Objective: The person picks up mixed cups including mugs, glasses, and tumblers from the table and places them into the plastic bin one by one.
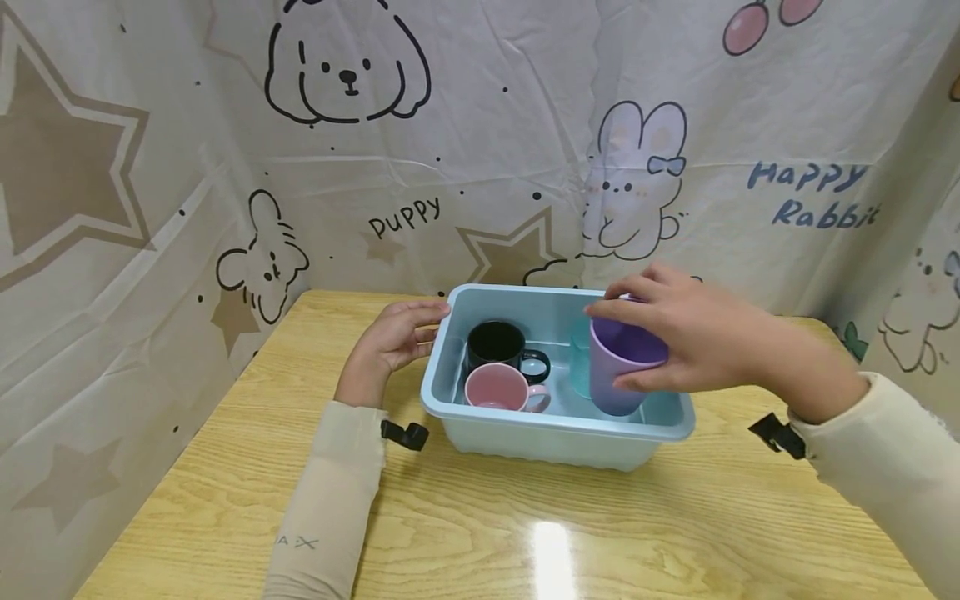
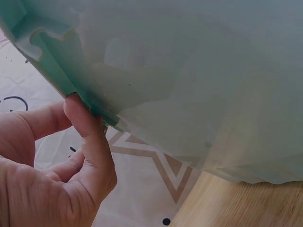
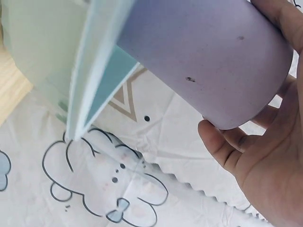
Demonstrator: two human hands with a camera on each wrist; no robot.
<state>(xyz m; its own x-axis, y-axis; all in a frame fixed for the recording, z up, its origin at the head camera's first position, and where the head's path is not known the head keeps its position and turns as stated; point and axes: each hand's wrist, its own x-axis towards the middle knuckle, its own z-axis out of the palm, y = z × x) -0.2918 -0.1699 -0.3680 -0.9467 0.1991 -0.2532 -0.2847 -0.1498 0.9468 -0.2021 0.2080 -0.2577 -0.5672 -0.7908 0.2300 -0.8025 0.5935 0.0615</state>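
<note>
A light blue plastic basin [image 1: 555,437] stands on the table. My left hand [image 1: 399,337] is at its left end, fingertips on the rim; in the left wrist view that hand [image 2: 61,165] pinches the rim's edge. From above, my right hand [image 1: 693,329] grips a purple cup [image 1: 618,379] near its mouth, held upright and partly down inside the basin's right side. The right wrist view shows fingers around the same cup [image 3: 208,61]. Inside the basin at left are a black mug [image 1: 480,340] and a pink mug [image 1: 497,387]. Partly hidden behind the purple cup is a clear teal cup [image 1: 581,367].
The wooden table [image 1: 465,517] reaches around the basin on all visible sides. A printed cloth [image 1: 480,125] hangs behind it and along both sides. Each sleeve has a black strap mount [image 1: 405,435] at the wrist.
</note>
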